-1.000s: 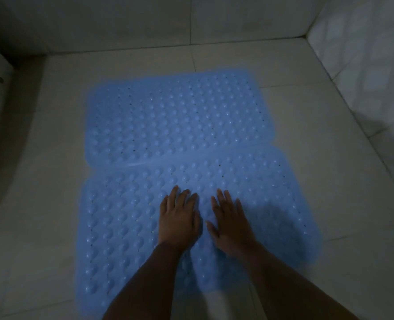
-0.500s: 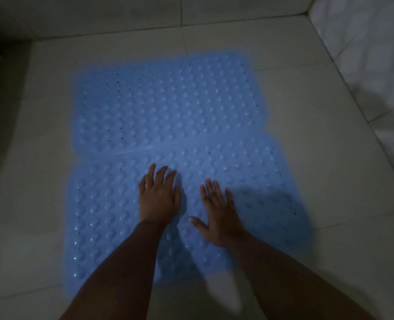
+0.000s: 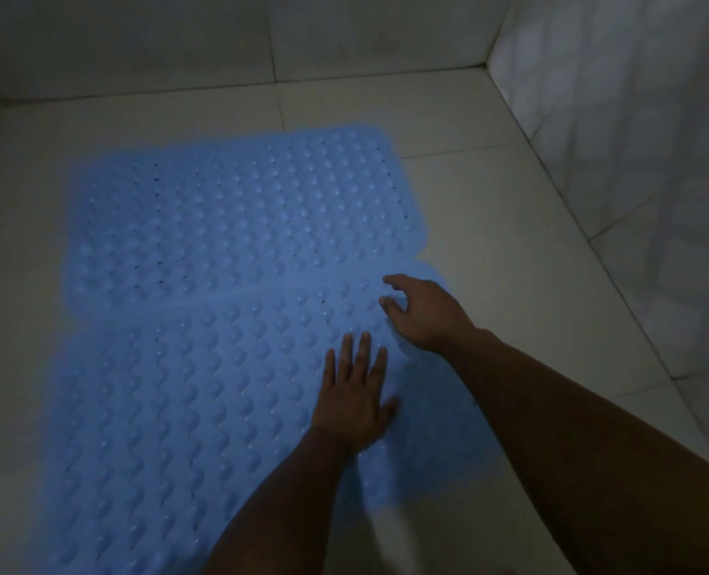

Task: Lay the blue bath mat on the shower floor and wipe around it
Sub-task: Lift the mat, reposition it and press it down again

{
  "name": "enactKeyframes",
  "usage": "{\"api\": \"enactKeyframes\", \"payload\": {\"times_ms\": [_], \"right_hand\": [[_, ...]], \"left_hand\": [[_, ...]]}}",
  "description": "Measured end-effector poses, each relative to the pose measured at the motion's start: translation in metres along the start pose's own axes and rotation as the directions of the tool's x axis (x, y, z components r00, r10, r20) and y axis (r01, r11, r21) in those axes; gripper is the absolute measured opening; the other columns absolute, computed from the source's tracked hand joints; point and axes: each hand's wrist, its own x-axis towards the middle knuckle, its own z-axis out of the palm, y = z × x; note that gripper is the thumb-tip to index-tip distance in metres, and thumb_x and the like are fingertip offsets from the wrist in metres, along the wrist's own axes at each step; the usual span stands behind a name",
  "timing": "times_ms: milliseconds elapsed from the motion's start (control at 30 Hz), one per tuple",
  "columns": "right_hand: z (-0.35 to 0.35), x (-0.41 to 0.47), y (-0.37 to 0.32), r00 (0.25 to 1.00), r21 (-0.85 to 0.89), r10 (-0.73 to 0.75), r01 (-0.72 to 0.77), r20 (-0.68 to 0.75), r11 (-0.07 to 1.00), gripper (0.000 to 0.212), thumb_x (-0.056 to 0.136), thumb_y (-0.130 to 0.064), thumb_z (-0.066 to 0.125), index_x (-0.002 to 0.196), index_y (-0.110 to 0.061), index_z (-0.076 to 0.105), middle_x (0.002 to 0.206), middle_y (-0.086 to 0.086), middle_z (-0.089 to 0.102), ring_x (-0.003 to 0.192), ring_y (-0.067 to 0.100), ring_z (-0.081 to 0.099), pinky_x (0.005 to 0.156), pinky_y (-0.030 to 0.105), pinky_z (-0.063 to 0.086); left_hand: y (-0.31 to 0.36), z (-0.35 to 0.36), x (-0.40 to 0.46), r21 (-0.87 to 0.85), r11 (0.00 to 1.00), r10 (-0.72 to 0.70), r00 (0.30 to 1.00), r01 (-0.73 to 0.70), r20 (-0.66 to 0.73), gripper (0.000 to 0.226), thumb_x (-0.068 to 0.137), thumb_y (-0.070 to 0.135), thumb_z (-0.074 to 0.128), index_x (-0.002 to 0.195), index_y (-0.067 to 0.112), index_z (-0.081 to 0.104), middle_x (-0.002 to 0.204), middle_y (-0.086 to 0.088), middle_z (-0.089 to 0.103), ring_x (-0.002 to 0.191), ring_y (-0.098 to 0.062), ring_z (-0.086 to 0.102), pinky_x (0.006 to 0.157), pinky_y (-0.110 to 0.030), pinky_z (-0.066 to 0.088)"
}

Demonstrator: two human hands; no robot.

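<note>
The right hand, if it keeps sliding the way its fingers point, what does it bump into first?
Probably only more blue bath mat: the right hand points left and away, across the crease onto the far half. Nothing else shows there, though depth is unclear.

Right hand now farther right, lifted.

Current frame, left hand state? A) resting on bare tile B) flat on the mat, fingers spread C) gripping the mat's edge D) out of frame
B: the left hand lies palm down with fingers spread on the near section of the blue bath mat, holding nothing, while the right hand is at the mat's right side near the fold.
</note>
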Motion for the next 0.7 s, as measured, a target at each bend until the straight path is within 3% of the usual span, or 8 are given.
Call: {"api": "enactKeyframes", "payload": {"times_ms": [133,267,433,567,633,700], "right_hand": [[0.013,0.002,0.019,0.994,-0.053,-0.035,0.029,-0.108,0.998,0.045,0.097,-0.043,0.055,0.137,-0.023,0.057,0.139,0.004,0.059,0.134,0.026,0.047,0.110,0.043,0.040],[0.035,-0.001,0.033,0.968,-0.171,-0.170,0.138,-0.184,0.975,0.046,0.094,-0.048,0.045,0.121,-0.018,0.067,0.122,0.003,0.067,0.122,0.030,0.057,0.094,0.047,0.051],[0.046,-0.008,0.041,0.992,-0.222,-0.112,0.097,-0.058,0.970,0.051,0.092,-0.052,0.043,0.125,-0.020,0.066,0.133,0.003,0.063,0.136,0.028,0.047,0.103,0.046,0.043],[0.017,-0.025,0.041,0.996,-0.318,-0.089,0.094,0.031,0.943,0.053,0.093,-0.049,0.037,0.128,-0.018,0.063,0.130,0.005,0.064,0.131,0.028,0.050,0.100,0.046,0.045],[0.015,-0.037,0.043,0.996,-0.361,-0.081,0.093,0.049,0.928,0.054,0.096,-0.046,0.030,0.127,-0.016,0.062,0.127,0.007,0.064,0.127,0.030,0.052,0.096,0.045,0.049],[0.032,-0.054,0.050,0.995,-0.384,-0.081,0.098,0.061,0.918,0.058,0.097,-0.047,0.029,0.128,-0.011,0.062,0.129,0.013,0.063,0.127,0.036,0.054,0.095,0.049,0.052]], "left_hand": [[0.004,0.015,0.002,0.079,0.997,-0.003,1.000,0.003,-0.008,0.091,0.094,0.077,0.028,0.162,0.018,0.012,0.170,-0.012,0.000,0.156,-0.038,-0.004,0.121,-0.066,0.010],[0.006,0.014,0.000,0.054,0.999,0.010,1.000,-0.008,-0.025,0.093,0.094,0.078,0.026,0.162,0.017,0.009,0.170,-0.012,-0.003,0.156,-0.036,-0.007,0.121,-0.064,0.009],[0.004,0.014,0.002,0.039,0.999,0.017,1.000,-0.017,0.015,0.093,0.093,0.079,0.022,0.162,0.016,0.013,0.170,-0.012,-0.001,0.157,-0.032,-0.007,0.121,-0.064,0.006],[0.010,-0.005,0.008,0.004,1.000,-0.025,0.992,0.024,0.121,0.083,0.096,0.069,0.011,0.161,0.020,0.019,0.170,-0.011,0.003,0.157,-0.031,-0.003,0.122,-0.062,0.003],[0.010,-0.024,0.017,-0.010,0.999,-0.047,0.986,0.049,0.160,0.079,0.092,0.059,0.004,0.157,0.021,0.030,0.168,-0.011,0.019,0.156,-0.032,0.011,0.123,-0.058,0.011],[0.008,-0.043,0.026,-0.020,0.996,-0.083,0.996,0.084,0.039,0.069,0.093,0.048,0.017,0.145,0.019,0.051,0.155,-0.010,0.047,0.148,-0.034,0.035,0.119,-0.055,0.027]]}}
